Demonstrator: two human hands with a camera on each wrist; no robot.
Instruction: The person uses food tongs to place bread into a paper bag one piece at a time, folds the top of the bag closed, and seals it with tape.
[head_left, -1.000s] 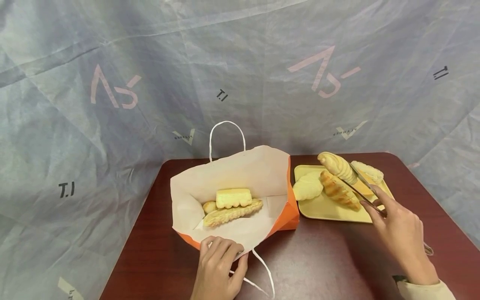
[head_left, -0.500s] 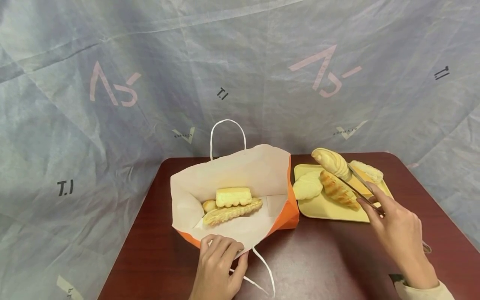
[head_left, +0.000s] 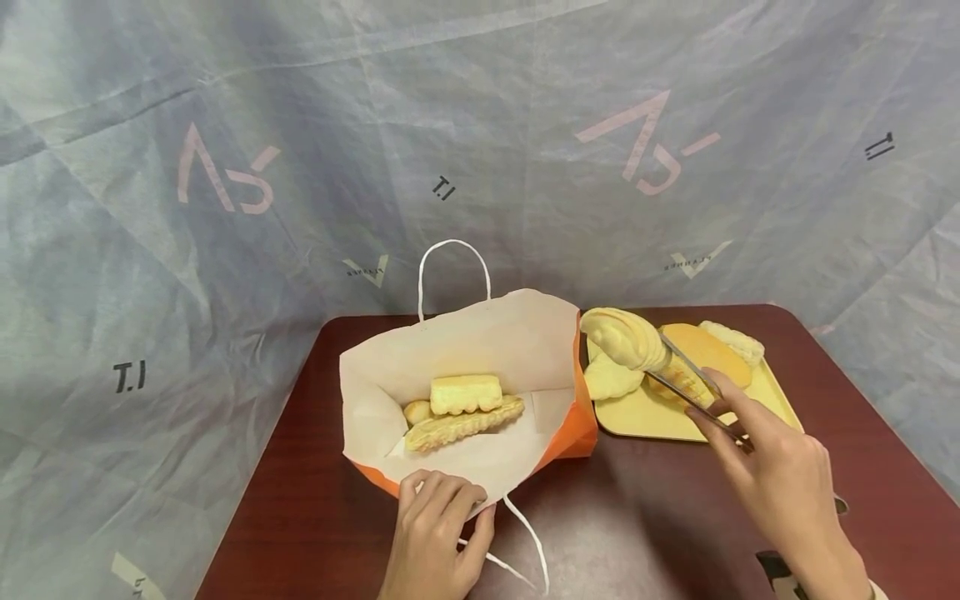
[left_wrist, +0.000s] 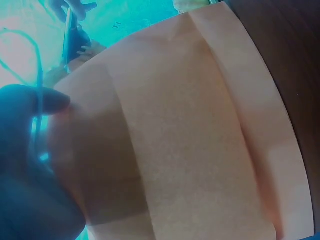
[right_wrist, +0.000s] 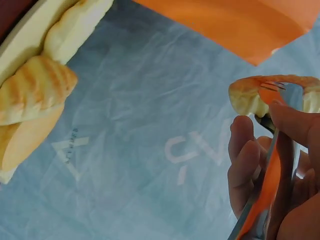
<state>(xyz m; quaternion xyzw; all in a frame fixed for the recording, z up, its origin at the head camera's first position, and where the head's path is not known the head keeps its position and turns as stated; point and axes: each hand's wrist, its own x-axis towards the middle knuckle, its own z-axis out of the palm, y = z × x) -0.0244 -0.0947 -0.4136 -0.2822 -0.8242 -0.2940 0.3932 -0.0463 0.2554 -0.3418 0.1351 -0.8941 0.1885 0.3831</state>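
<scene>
My left hand (head_left: 435, 533) holds the near rim of an open orange paper bag (head_left: 573, 429) with a white inside; in the left wrist view that hand (left_wrist: 30, 165) is dark against the bag's wall (left_wrist: 185, 125). My right hand (head_left: 780, 483) grips metal tongs (head_left: 688, 363), whose tips pinch a pale, spiral-ridged bread roll (head_left: 622, 337). The roll hangs over the left part of the yellow tray (head_left: 645, 427), right by the bag's right rim. In the right wrist view, fingers wrap the tongs (right_wrist: 272, 185), with the roll (right_wrist: 247, 102) partly hidden beyond them.
Inside the bag lie a block-shaped bread (head_left: 467, 395), a long twisted bread (head_left: 465, 425) and a small round end of another (head_left: 417, 412). The tray bears a pale bread (head_left: 611, 382), a flat bun (head_left: 708, 348) and a whitish long bread (head_left: 738, 342). White cord handles (head_left: 528, 529) stick out.
My right hand has carried the tongs and the roll leftward across the tray toward the bag's right rim. My left hand and the bag have stayed put.
</scene>
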